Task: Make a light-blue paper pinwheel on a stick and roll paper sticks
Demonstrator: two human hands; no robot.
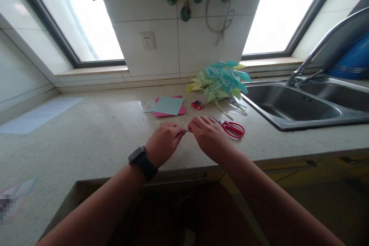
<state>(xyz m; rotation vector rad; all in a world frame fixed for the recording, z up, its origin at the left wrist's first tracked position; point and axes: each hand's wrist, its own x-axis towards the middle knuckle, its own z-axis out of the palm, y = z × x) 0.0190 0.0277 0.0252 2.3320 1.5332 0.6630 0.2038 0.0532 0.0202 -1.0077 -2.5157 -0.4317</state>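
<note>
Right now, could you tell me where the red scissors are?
The red scissors lie on the counter, just right of the right hand, before the sink.

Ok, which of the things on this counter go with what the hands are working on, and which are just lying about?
In use:
left hand and right hand, pinching a thin small piece between them
red scissors, beside the right hand
coloured paper sheets
pile of paper pinwheels
small red box

Lying about:
white printed sheet
sink and tap
wall socket
</note>
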